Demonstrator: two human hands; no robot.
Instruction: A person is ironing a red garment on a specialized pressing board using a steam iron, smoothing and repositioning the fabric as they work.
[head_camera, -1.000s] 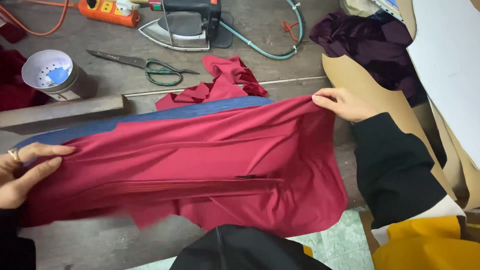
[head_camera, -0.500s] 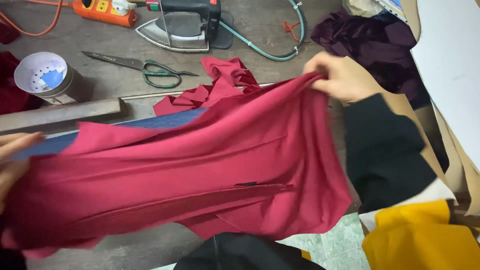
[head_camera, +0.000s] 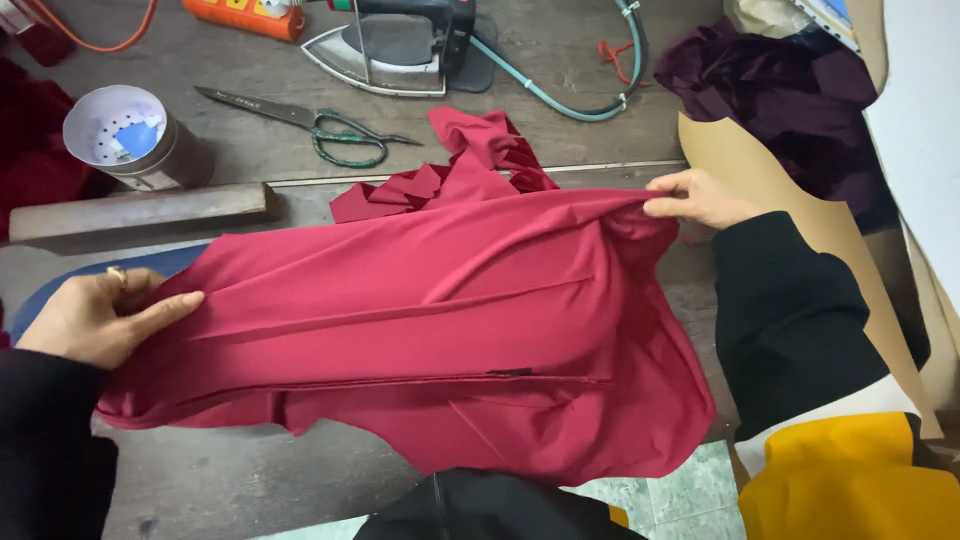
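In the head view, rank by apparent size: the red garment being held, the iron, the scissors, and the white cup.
Largest to smallest as they look:
1. red garment
2. iron, partly cut off by the top edge
3. scissors
4. white cup
Scissors and cup look close; the scissors are longer, the cup bulkier.

Crimson-red cloth (head_camera: 430, 340), green-handled scissors (head_camera: 320, 125), dark purple fabric (head_camera: 790, 95).

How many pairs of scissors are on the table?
1. The scissors lie at the table's far side, between the white cup and the iron. Cloth may hide others.
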